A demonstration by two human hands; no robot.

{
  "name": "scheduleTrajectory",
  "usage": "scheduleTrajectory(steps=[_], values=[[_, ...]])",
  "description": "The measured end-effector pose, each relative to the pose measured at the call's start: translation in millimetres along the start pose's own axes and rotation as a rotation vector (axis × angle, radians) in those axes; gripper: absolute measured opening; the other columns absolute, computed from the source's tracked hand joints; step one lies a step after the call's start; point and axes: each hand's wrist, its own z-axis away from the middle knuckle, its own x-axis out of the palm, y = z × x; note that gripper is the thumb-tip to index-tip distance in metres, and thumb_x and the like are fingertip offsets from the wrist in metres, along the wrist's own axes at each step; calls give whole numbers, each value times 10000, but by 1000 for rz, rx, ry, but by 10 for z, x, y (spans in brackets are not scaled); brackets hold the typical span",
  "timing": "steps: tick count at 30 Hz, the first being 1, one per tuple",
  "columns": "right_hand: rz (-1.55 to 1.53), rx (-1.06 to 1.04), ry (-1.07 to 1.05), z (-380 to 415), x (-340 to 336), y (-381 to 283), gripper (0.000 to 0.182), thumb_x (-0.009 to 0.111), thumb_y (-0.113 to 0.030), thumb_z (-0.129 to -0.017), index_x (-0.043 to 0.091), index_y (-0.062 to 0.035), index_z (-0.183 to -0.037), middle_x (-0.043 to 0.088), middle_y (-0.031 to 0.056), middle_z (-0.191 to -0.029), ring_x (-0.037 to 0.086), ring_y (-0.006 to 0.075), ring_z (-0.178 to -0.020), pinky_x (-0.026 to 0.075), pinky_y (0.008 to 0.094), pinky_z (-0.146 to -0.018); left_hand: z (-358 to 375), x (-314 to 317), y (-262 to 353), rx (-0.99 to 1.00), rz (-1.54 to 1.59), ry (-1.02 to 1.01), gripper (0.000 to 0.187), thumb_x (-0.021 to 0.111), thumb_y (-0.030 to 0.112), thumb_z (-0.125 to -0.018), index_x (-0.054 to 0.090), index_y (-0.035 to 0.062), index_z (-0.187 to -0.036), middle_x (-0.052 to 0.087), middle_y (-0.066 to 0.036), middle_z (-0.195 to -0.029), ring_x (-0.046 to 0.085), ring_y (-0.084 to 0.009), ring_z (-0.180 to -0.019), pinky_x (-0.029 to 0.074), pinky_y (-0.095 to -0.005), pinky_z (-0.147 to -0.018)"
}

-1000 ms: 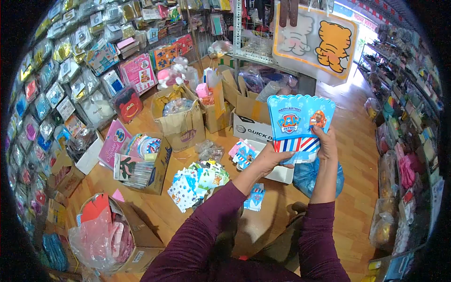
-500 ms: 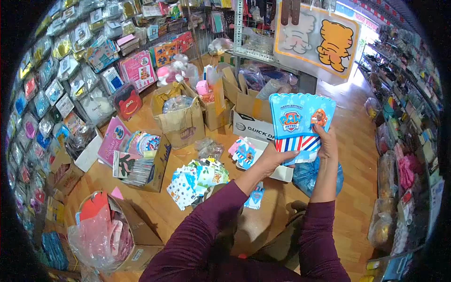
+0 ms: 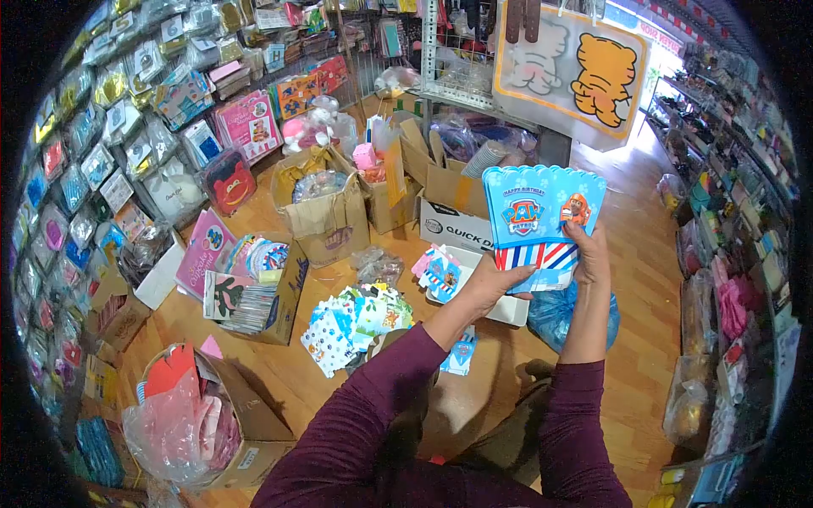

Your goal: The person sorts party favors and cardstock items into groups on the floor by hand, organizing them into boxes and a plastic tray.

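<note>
Between my two hands is a stack of light blue Paw Patrol birthday cards with scalloped tops and red, white and blue striped lower parts. My left hand grips the lower left corner, thumb across the front. On the right edge, my right hand is closed with its thumb on the printed front. Below and left of the stack sits a white open box with similar printed pieces at its left end. More blue printed cards lie on the floor beneath my left forearm.
Patterned paper pieces are spread on the wooden floor. Cardboard boxes of goods stand ahead and to the left. A blue plastic bag lies behind my right wrist. Packed shelves line the right side, and hanging packets the left.
The card stack has shifted very slightly, and its scalloped tops look a little more fanned. Both hands keep their hold in nearly the same place.
</note>
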Motion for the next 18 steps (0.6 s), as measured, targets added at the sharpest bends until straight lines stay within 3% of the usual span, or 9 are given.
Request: scheduleTrajectory(steps=[18], values=[[18,-6,-21,14,32,-16,402,691,-123,-660,521,1,-1003,594,74,-905,578,146,-769,472,284,-697,13,5,34,-8,-9,20,410,636,88,-736,454,20,-1097,554,-100,-1003,584,-196,-851,562,-318,-570]])
